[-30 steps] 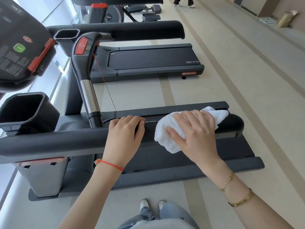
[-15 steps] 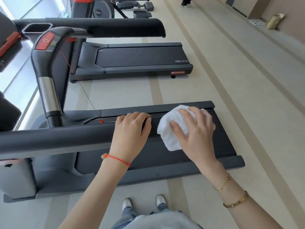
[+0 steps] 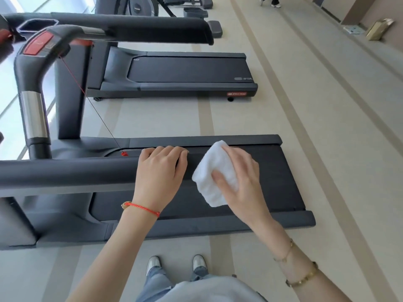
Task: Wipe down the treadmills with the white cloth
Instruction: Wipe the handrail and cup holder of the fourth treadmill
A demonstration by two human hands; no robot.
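The white cloth [image 3: 207,171] is bunched over the right end of the near treadmill's black side handrail [image 3: 65,173]. My right hand [image 3: 242,182] grips the cloth, thumb in front and fingers over the top. Just left of it, my left hand [image 3: 160,171] curls over the same rail, a small gap from the cloth. The rail's tip is hidden under the cloth and hand. Below lies the near treadmill's dark belt deck [image 3: 283,182]. A second treadmill [image 3: 187,69] stands farther back.
A curved front handle with a chrome section [image 3: 35,114] rises at the left, and a red safety cord runs down to a clip [image 3: 124,153]. My shoes [image 3: 154,264] stand on beige floor beside the deck. A person's legs [image 3: 268,1] show far back, a gold object [image 3: 379,29] by the wall.
The view has swung right and down. My right hand has gathered the cloth tighter: its loose tail and the rail's end no longer show. My left hand keeps its hold on the rail.
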